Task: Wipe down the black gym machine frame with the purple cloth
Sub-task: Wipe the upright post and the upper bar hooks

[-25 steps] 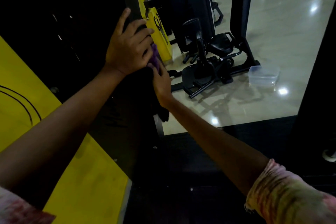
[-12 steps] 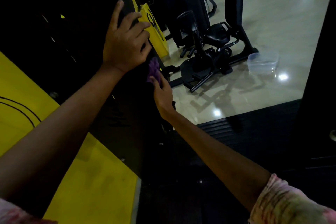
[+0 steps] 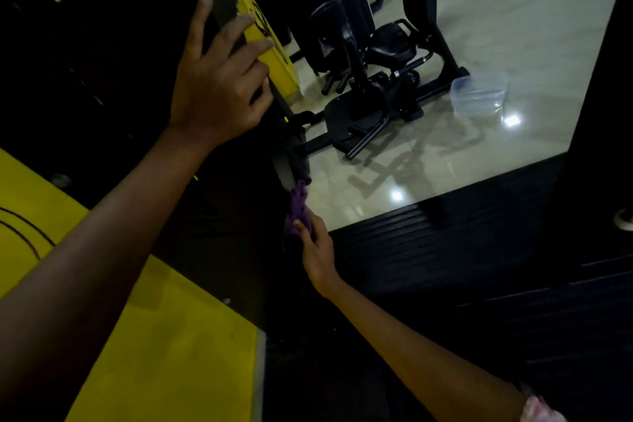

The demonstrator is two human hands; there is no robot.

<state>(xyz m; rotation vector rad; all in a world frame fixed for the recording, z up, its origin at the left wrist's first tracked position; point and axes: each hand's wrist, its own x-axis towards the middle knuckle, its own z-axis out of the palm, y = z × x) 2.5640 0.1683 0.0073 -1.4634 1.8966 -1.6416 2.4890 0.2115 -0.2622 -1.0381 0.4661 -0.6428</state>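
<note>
A: Nearest first?
B: Yellow mat (image 3: 164, 353) bottom left, dark ribbed flooring (image 3: 445, 250) right.
A: Right hand (image 3: 317, 255)?
B: Low, gripping bunched purple cloth (image 3: 297, 212), cloth pressed to lower end of black frame (image 3: 291, 161).
A: Left hand (image 3: 219, 89)?
B: Higher up same frame, fingers spread and mostly straight, resting flat on the post, holding nothing.
A: Beyond?
B: Yellow panel (image 3: 270, 55) just behind left fingertips. Then black machine base (image 3: 363, 106) on glossy tile floor (image 3: 513, 27), clear plastic container (image 3: 478, 96) beside it.
</note>
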